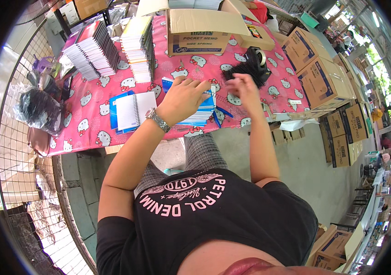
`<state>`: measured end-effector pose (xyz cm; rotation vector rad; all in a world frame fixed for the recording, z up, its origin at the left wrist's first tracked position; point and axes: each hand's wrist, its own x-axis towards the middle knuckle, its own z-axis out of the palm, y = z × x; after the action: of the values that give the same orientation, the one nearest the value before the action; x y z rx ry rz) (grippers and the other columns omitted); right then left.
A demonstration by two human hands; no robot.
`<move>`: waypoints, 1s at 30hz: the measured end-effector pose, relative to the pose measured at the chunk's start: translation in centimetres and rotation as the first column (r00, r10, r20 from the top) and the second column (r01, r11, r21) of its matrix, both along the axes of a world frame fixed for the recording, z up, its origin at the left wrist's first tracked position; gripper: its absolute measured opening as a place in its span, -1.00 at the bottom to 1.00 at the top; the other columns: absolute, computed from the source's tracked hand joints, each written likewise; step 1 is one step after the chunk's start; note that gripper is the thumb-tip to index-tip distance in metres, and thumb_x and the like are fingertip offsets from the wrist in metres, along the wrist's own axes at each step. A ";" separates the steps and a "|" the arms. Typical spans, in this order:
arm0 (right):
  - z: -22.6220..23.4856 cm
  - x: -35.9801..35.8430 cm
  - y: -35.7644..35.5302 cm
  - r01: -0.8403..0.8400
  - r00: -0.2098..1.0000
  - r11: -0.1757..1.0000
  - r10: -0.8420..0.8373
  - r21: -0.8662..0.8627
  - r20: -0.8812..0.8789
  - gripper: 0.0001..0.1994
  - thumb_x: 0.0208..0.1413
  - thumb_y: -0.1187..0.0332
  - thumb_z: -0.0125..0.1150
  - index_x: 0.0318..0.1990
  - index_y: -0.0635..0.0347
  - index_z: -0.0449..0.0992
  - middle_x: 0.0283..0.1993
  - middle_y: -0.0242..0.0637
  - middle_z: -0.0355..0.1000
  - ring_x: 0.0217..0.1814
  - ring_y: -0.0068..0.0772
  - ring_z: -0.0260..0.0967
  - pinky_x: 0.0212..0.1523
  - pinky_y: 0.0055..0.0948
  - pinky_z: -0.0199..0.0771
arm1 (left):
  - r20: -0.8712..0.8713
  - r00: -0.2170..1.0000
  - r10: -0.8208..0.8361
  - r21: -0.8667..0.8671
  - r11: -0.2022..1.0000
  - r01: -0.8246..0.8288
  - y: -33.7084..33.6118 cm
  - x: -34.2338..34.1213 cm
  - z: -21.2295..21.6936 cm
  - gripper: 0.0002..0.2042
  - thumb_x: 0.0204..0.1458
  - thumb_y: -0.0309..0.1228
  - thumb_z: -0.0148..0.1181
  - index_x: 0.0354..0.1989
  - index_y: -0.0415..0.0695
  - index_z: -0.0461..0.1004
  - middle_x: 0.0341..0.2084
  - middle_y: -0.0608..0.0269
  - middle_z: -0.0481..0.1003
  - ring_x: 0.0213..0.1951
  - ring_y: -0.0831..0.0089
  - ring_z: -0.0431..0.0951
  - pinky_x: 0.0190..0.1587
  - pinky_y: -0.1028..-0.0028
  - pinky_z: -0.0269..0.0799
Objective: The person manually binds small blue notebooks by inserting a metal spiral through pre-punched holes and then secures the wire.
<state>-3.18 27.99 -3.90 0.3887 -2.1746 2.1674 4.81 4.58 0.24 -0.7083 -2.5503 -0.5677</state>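
Apparently mid-handling, the left hand (185, 97) curls over the notebooks (204, 112), grip unclear; right of them, the right hand (245, 93) hangs loosely open; the next move likely needs a light touch.

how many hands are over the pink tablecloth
2: the left hand is over the stack of blue-edged notebooks; the right hand, apart from it, is near the black tape dispenser.
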 end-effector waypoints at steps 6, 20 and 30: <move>-18.0 -4.4 19.9 0.401 0.904 0.050 -0.183 0.914 -0.387 -0.34 -0.13 -0.07 0.36 0.00 0.29 0.47 0.09 0.32 0.36 0.27 0.37 0.19 0.24 0.02 0.25 | -0.165 0.984 0.062 -0.008 0.998 -0.064 2.0 -1.0 0.5 -0.74 0.11 -0.17 0.19 -0.14 -0.02 0.45 -0.13 0.26 0.49 0.02 0.22 0.42 0.12 -0.21 0.12; 8.1 -2.8 0.9 -0.837 0.539 0.543 0.840 -0.067 0.068 -0.46 -0.02 0.15 0.23 0.11 0.28 0.48 0.19 -0.21 0.32 0.26 -0.25 0.24 0.30 -0.26 0.16 | 0.070 0.988 0.134 0.016 0.991 -0.135 0.1 -1.9 0.3 -0.56 -0.16 -0.02 0.39 -0.23 -0.06 0.47 -0.16 0.26 0.44 0.02 0.22 0.38 -0.03 0.05 0.24; 8.3 -2.9 -0.4 -0.764 0.623 0.563 0.770 0.317 0.135 -0.38 -0.12 0.08 0.22 0.05 0.38 0.48 0.18 -0.20 0.31 0.28 -0.29 0.22 0.31 -0.27 0.17 | 0.214 0.967 0.136 0.011 0.990 -0.142 -0.1 -2.4 1.4 -0.51 -0.22 0.00 0.43 -0.15 -0.01 0.52 -0.14 0.29 0.48 0.04 0.22 0.38 0.03 0.00 0.25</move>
<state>-6.08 27.63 4.35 1.6741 -2.7036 1.9833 2.44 4.43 1.63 -0.4760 -2.7575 -0.6595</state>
